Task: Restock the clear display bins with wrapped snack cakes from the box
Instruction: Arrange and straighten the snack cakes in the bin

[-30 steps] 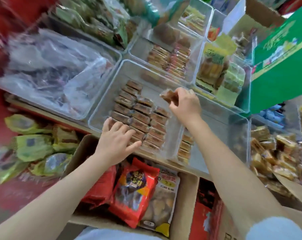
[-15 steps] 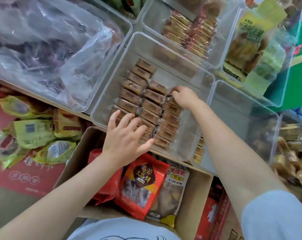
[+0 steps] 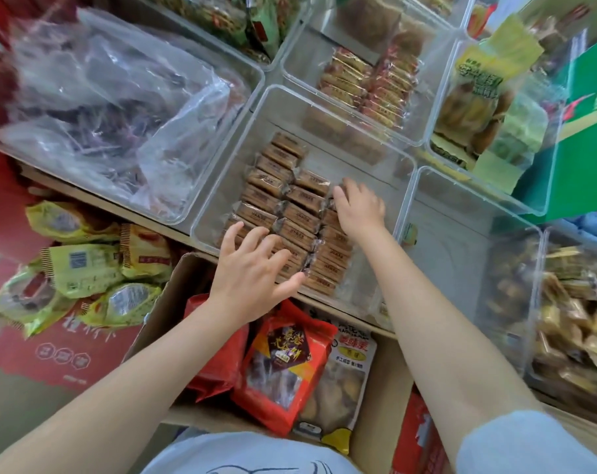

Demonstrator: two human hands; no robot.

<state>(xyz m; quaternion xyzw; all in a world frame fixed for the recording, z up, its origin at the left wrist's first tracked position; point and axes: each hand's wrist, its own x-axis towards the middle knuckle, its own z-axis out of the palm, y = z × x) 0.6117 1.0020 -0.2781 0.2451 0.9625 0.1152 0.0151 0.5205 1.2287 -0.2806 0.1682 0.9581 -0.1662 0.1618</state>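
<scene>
A clear display bin (image 3: pixel 386 159) in the middle holds three rows of brown wrapped snack cakes (image 3: pixel 300 213). My right hand (image 3: pixel 360 208) lies inside the bin at the top of the right row, fingers bent down onto a cake there. My left hand (image 3: pixel 252 271) hovers with spread fingers over the bin's near edge and the front cakes, holding nothing. The open cardboard box (image 3: pixel 382 398) sits below my arms, with red snack bags (image 3: pixel 283 364) and a pale bag inside.
A large bin with crumpled clear plastic (image 3: pixel 112 97) is at the left. Another cake bin (image 3: pixel 369 80) sits behind, a nearly bare bin (image 3: pixel 468 254) at the right, green boxes (image 3: pixel 577 155) beyond. Yellow-green packets (image 3: pixel 81 268) lie on the lower left shelf.
My right hand carried a cake down from above the bin and set it at the top of the right row. The left hand stayed over the bin's front edge.
</scene>
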